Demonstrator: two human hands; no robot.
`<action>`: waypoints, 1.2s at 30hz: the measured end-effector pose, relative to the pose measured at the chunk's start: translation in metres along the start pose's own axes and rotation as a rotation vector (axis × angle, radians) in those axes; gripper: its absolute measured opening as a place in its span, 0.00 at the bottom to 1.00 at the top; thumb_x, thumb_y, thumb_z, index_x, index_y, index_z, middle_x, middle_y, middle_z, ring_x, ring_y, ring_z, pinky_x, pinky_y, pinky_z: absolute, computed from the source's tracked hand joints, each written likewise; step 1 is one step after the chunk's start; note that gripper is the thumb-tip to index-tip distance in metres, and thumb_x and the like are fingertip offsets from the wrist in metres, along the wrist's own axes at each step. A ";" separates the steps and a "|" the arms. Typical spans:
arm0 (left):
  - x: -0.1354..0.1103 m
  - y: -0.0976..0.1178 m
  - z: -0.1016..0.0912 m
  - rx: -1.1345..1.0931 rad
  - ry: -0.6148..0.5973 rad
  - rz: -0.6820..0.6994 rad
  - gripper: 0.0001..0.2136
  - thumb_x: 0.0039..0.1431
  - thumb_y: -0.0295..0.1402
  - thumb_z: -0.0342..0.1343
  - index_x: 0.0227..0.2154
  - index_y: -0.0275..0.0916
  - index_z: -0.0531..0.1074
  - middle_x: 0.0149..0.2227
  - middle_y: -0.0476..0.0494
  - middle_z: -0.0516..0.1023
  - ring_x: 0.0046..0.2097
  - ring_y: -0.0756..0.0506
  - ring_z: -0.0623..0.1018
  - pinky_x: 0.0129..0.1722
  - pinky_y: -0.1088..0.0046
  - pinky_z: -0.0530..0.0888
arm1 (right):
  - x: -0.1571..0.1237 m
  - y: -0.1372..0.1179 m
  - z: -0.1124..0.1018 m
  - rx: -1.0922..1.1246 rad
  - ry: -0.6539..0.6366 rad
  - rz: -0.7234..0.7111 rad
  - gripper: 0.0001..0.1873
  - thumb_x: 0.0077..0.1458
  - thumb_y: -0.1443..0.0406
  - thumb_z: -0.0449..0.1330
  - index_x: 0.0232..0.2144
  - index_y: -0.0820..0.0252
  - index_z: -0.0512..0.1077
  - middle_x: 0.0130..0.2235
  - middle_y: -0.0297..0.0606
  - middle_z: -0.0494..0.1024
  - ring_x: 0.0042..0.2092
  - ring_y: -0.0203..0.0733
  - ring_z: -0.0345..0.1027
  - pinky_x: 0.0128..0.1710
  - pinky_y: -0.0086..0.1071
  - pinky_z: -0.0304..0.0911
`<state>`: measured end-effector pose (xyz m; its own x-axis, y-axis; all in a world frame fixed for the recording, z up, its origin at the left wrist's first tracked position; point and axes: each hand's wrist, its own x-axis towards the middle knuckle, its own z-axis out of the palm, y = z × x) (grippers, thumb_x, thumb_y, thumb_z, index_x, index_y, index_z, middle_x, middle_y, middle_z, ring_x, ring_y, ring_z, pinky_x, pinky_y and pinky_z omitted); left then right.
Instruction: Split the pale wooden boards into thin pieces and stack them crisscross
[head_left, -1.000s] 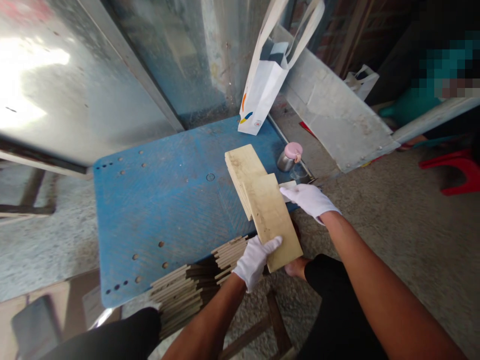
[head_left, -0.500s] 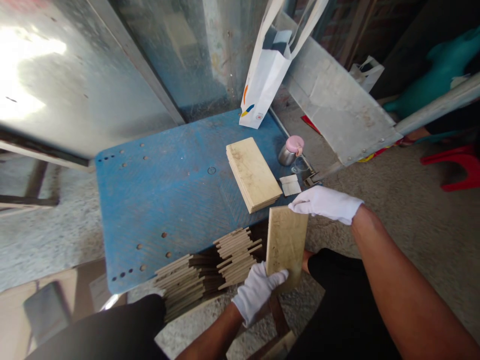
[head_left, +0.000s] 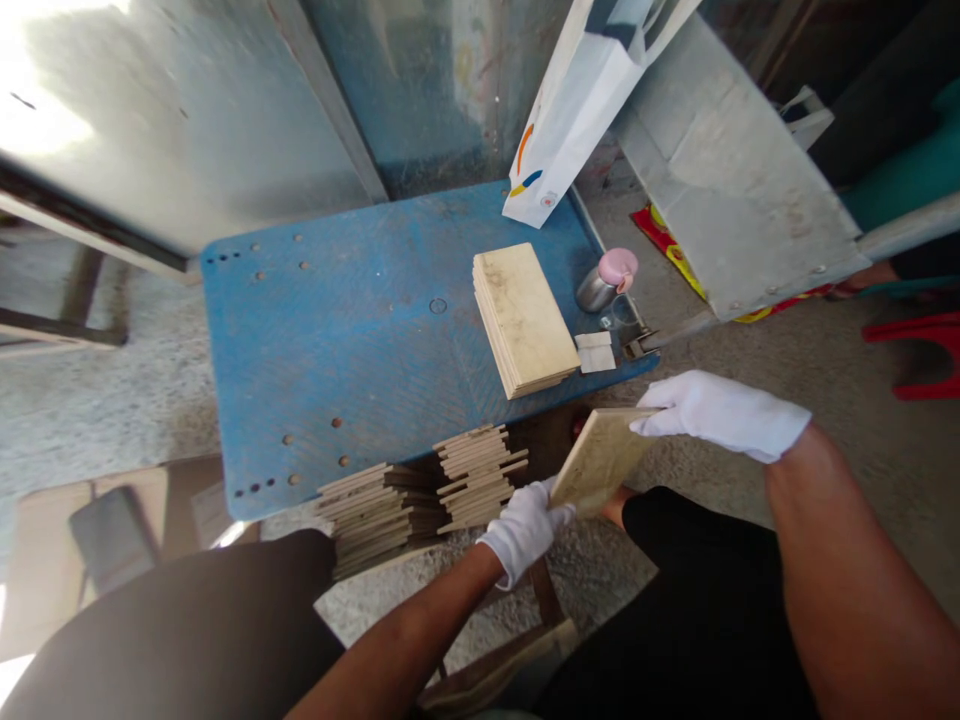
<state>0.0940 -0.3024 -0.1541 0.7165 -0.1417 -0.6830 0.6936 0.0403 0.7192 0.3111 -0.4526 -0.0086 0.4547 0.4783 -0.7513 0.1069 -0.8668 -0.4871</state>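
A thin, pale wooden board [head_left: 606, 458] with dark smudges is held tilted between both of my white-gloved hands, just off the table's front edge. My left hand [head_left: 525, 525] grips its lower left end, thumb on the near face. At the upper right corner, my right hand [head_left: 712, 412] pinches the board with its fingertips. A neat stack of similar boards [head_left: 529, 315] lies on the blue table [head_left: 352, 330], beyond the held one. Below the table's front edge, many thin boards stand on edge in two rows, a left row [head_left: 371, 520] and a right row [head_left: 480, 475].
A pink-lidded steel flask [head_left: 600, 285] and a folded white paper [head_left: 597, 353] sit right of the stack. A white paper bag [head_left: 570, 120] stands at the back. Metal sheeting [head_left: 739, 160] is at right, near a red stool [head_left: 919, 350]. A cardboard box [head_left: 45, 520] lies left.
The board has tilted from nearly upright to a slant, its top swinging right with my right hand. The camera view has shifted, so the table sits higher.
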 end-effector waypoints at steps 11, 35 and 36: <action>-0.047 -0.028 -0.013 0.514 0.014 -0.039 0.30 0.57 0.43 0.54 0.62 0.37 0.64 0.57 0.37 0.73 0.59 0.37 0.72 0.59 0.64 0.67 | 0.036 0.006 0.035 -0.568 0.016 -0.030 0.18 0.53 0.50 0.58 0.35 0.53 0.81 0.36 0.38 0.80 0.39 0.46 0.72 0.35 0.32 0.59; 0.006 0.004 -0.105 1.124 0.306 -0.123 0.56 0.45 0.55 0.59 0.68 0.30 0.37 0.70 0.28 0.39 0.70 0.29 0.40 0.67 0.53 0.45 | 0.132 0.011 0.095 -0.773 0.002 0.026 0.20 0.58 0.51 0.56 0.46 0.52 0.78 0.49 0.42 0.79 0.48 0.49 0.72 0.44 0.32 0.65; 0.006 0.004 -0.106 1.116 0.296 -0.127 0.56 0.44 0.55 0.59 0.68 0.30 0.37 0.70 0.28 0.39 0.70 0.29 0.40 0.67 0.53 0.45 | 0.133 0.011 0.095 -0.767 0.006 0.028 0.20 0.59 0.51 0.56 0.45 0.52 0.78 0.48 0.41 0.79 0.48 0.49 0.72 0.44 0.32 0.65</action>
<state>0.1095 -0.1984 -0.1686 0.7380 0.1607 -0.6553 0.4163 -0.8728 0.2548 0.2887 -0.3851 -0.1562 0.4711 0.4561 -0.7550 0.6778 -0.7350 -0.0212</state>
